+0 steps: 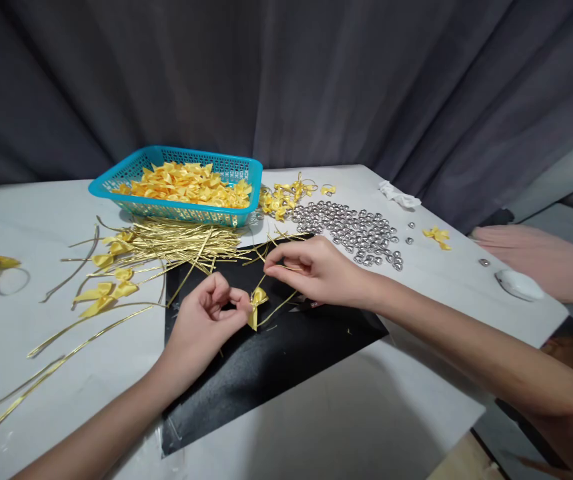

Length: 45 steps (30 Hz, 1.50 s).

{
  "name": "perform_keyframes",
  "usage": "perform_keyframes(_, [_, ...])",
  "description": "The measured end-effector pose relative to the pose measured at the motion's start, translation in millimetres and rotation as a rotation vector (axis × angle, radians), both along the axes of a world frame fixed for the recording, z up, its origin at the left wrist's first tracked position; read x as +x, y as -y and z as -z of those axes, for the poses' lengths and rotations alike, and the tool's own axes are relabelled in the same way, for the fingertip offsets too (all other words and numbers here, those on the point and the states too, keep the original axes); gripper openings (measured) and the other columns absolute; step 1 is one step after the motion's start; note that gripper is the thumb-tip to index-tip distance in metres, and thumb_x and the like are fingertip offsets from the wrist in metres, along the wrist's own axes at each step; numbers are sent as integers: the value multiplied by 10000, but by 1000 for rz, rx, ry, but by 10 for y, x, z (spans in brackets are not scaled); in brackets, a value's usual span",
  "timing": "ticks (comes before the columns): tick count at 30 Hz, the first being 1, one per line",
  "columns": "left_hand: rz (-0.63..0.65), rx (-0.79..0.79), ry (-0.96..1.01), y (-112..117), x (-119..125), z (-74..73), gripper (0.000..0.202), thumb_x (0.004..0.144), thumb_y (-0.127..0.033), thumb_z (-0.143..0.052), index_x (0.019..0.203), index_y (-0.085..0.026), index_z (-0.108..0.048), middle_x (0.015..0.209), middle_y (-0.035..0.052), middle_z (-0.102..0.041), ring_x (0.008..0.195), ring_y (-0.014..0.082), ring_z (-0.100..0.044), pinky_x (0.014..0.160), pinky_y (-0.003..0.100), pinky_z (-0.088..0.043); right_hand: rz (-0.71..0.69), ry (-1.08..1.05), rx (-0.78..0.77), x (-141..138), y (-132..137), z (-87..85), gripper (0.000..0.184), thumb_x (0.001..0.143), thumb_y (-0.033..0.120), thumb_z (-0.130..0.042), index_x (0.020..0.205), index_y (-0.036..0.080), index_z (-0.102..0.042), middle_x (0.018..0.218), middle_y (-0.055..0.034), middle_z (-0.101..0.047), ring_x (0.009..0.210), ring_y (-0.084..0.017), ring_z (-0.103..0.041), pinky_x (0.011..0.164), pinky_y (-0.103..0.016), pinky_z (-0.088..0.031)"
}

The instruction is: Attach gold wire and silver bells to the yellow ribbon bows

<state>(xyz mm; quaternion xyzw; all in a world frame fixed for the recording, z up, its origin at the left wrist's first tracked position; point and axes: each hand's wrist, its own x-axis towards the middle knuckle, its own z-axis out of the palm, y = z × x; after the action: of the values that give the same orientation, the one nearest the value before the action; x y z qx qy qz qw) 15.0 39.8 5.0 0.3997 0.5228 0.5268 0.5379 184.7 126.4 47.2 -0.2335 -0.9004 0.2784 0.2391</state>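
My left hand (205, 313) is closed in a pinch on a small yellow ribbon bow (256, 305) over a black sheet (276, 360) on the white table (66, 373). My right hand (311, 268) is closed too, with its fingertips pinching the end of a thin gold wire tie (279, 308) that runs down to the bow. Both hands hover just above the sheet, a hand's width apart.
A teal basket (116, 183) full of yellow bows stands at the back. In front of it lies a heap of gold wire ties (176, 243). Several silver beads (356, 230) spread at the right. Finished bows on ties (101, 293) lie at the left. A white cloth (399, 195) rests far right.
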Motion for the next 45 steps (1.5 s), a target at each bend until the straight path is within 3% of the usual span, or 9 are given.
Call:
perform_keyframes(6, [-76,21,26,-10,-21,47,410,640,-164,-690,599,-207,-285,610,-46,-623,581,67,-479,562,172,-378,-78,44,-3,129,267,-49,144,876,173,-511,861,91,-628,481,80,-343,427,-27,-272,462,-148,-249])
perform_keyframes(12, [-47,31,7,16,-21,31,416,642,-162,-699,591,-208,-288,599,-50,-616,562,69,-471,547,177,-369,-113,222,-83,95,440,148,167,878,155,-477,872,127,-641,630,-2,-569,529,-61,-437,527,-169,-299])
perform_keyframes(20, [-74,38,5,9,-35,22,413,651,-165,-700,586,-205,-294,626,-49,-609,604,71,-484,588,178,-388,-65,-68,-163,-10,631,439,127,852,190,-471,819,127,-576,431,111,-251,370,-31,-225,444,-156,-232])
perform_keyframes(23, [-92,37,6,14,-38,27,417,641,-169,-703,582,-207,-293,623,-44,-610,619,79,-496,589,181,-390,43,-66,-315,-19,645,413,156,840,261,-492,779,138,-563,438,106,-233,381,-34,-219,439,-165,-219])
perform_keyframes(26, [-89,43,0,17,-29,14,421,629,-174,-708,574,-209,-292,611,-39,-616,612,85,-506,565,183,-391,268,-113,-641,-53,587,344,383,859,471,-443,692,138,-531,450,83,-271,408,-44,-246,424,-180,-205])
perform_keyframes(29, [-77,53,-10,17,-14,-9,416,633,-170,-703,573,-210,-293,603,-40,-622,585,80,-508,545,178,-397,334,-214,-862,-119,523,281,531,831,616,-406,631,135,-511,441,75,-276,410,-45,-251,411,-193,-189])
perform_keyframes(34, [-88,68,-8,9,-1,-24,406,622,-136,-702,567,-206,-306,605,-44,-637,595,76,-544,558,165,-432,343,-234,-994,-244,527,277,417,717,521,-646,667,123,-533,441,92,-310,406,-21,-210,399,-194,-107])
perform_keyframes(40, [-87,50,42,7,-15,0,419,651,-141,-709,575,-197,-301,616,-52,-634,624,63,-549,606,152,-443,384,-287,-998,-299,539,322,385,611,438,-751,679,111,-559,446,93,-335,420,-13,-216,397,-177,-112])
perform_keyframes(45, [-62,48,58,1,-27,21,414,689,-173,-705,594,-196,-303,647,-49,-652,650,62,-563,629,148,-439,375,-205,-800,-282,544,334,193,750,295,-618,715,109,-584,463,80,-305,435,-24,-218,404,-172,-127])
